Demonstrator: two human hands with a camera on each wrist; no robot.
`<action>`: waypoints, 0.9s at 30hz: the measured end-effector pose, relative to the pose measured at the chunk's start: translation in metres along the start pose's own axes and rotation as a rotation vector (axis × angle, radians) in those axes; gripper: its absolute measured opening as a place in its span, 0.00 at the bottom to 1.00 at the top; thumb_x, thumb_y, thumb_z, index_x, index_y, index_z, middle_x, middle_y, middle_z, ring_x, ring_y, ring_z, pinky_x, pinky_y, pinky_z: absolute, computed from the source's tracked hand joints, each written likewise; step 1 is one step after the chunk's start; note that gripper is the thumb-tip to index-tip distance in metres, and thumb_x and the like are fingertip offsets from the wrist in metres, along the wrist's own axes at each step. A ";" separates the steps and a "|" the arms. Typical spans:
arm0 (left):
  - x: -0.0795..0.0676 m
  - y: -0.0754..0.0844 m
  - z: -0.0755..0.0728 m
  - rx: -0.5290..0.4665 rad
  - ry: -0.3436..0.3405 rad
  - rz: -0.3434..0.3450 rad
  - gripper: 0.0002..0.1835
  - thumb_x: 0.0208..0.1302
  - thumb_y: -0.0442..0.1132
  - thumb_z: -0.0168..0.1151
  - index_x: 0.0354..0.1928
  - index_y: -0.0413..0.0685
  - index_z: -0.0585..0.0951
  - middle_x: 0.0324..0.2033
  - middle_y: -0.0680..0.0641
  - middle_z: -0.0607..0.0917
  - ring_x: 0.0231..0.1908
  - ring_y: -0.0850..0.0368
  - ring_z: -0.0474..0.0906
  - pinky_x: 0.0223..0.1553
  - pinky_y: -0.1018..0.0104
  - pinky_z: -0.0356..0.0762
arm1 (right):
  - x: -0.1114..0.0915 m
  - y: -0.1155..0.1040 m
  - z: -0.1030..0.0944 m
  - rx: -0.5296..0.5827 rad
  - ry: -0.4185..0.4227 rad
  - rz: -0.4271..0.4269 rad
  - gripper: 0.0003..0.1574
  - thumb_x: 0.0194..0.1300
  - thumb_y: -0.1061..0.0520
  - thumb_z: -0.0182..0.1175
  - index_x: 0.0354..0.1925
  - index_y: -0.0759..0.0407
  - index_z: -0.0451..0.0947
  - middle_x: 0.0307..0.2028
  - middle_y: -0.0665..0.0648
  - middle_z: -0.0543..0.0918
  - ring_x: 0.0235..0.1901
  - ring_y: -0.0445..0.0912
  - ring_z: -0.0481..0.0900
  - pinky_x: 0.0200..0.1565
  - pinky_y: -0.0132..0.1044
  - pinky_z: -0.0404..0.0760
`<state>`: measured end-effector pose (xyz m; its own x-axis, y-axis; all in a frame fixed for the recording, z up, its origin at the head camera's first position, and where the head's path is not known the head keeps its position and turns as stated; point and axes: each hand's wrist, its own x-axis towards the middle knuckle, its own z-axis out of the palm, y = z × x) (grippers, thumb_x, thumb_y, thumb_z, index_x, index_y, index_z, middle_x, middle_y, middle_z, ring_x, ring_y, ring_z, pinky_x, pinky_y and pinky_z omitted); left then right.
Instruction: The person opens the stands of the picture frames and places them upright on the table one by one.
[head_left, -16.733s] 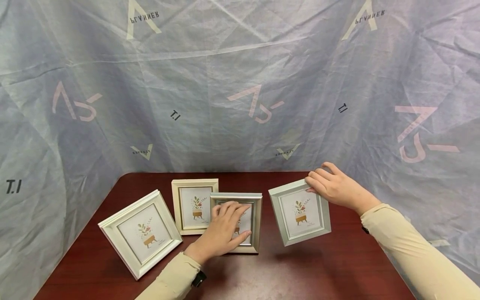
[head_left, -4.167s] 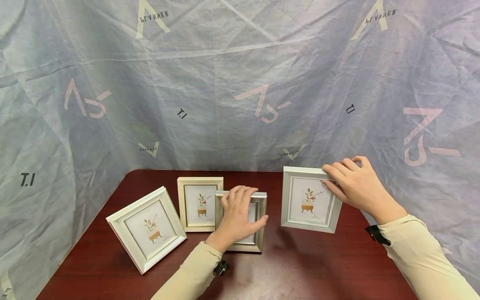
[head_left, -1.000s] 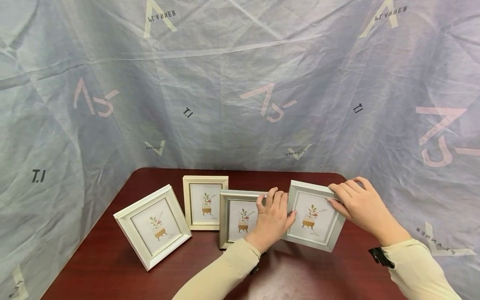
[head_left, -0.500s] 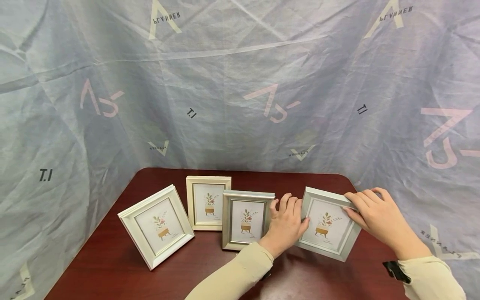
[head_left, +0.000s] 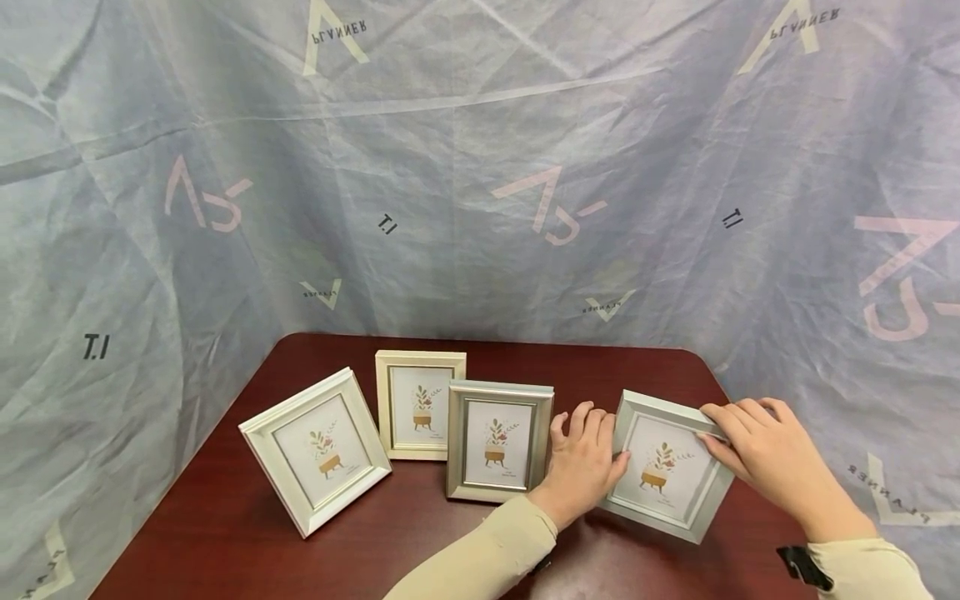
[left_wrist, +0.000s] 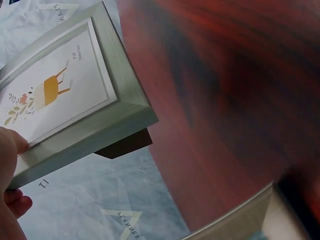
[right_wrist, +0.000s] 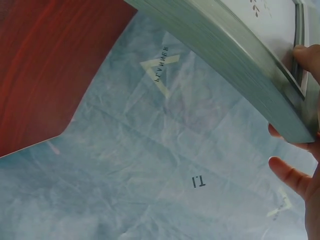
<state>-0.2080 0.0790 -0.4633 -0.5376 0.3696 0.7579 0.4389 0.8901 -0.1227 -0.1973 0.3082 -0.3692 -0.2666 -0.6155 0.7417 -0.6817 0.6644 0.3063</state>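
A pale grey-green picture frame [head_left: 663,467] with a flowerpot print is held tilted between both hands at the right of the head view. My left hand [head_left: 582,458] grips its left edge, thumb on the front and fingers behind. At the upper right corner, my right hand [head_left: 780,454] pinches it, with the thumb [right_wrist: 307,59] on the front face. A dark stand [left_wrist: 125,145] sticks out behind this frame in the left wrist view. Just left of my left hand, a silver-champagne picture frame [head_left: 459,450] stands upright.
A cream picture frame [head_left: 384,408] stands behind the silver one, partly overlapped by it. Farther left, a white picture frame [head_left: 288,483] stands at an angle. All are on a dark red wooden table [head_left: 420,542]. Printed grey cloth [head_left: 450,275] hangs around the table's back and sides.
My left hand has left the silver frame and taken the grey-green frame's left edge. During the last second, both hands have moved that frame rightward and lower. The other frames stay standing.
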 end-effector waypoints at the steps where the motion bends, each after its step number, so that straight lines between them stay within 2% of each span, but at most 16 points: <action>1: -0.001 0.001 0.000 -0.004 -0.013 0.000 0.26 0.54 0.60 0.54 0.48 0.50 0.74 0.44 0.54 0.73 0.56 0.54 0.61 0.51 0.51 0.53 | -0.002 0.000 0.000 0.002 -0.001 -0.001 0.29 0.68 0.42 0.43 0.36 0.65 0.77 0.26 0.56 0.77 0.25 0.52 0.73 0.35 0.55 0.66; 10: -0.010 0.003 0.005 -0.049 -0.051 0.002 0.26 0.55 0.59 0.54 0.48 0.49 0.73 0.44 0.53 0.72 0.57 0.53 0.60 0.51 0.50 0.55 | -0.015 -0.002 0.006 0.018 -0.032 0.031 0.30 0.68 0.41 0.42 0.37 0.65 0.78 0.27 0.55 0.77 0.28 0.52 0.73 0.37 0.53 0.65; 17: -0.017 0.005 0.009 -0.034 -0.082 0.007 0.27 0.55 0.60 0.53 0.49 0.50 0.73 0.44 0.53 0.72 0.57 0.54 0.60 0.52 0.52 0.53 | -0.023 -0.007 0.011 0.035 -0.019 0.028 0.30 0.69 0.42 0.43 0.37 0.66 0.78 0.29 0.56 0.78 0.28 0.51 0.74 0.37 0.52 0.65; 27: -0.025 0.006 0.012 -0.020 -0.135 0.005 0.26 0.57 0.61 0.52 0.50 0.51 0.72 0.46 0.54 0.72 0.58 0.54 0.58 0.53 0.52 0.52 | -0.033 -0.011 0.017 0.041 -0.049 0.052 0.30 0.69 0.41 0.42 0.37 0.64 0.78 0.27 0.53 0.78 0.28 0.50 0.73 0.38 0.50 0.64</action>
<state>-0.2000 0.0784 -0.4907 -0.6268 0.4073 0.6643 0.4551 0.8833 -0.1121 -0.1931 0.3143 -0.4072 -0.3349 -0.6015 0.7253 -0.6934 0.6785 0.2425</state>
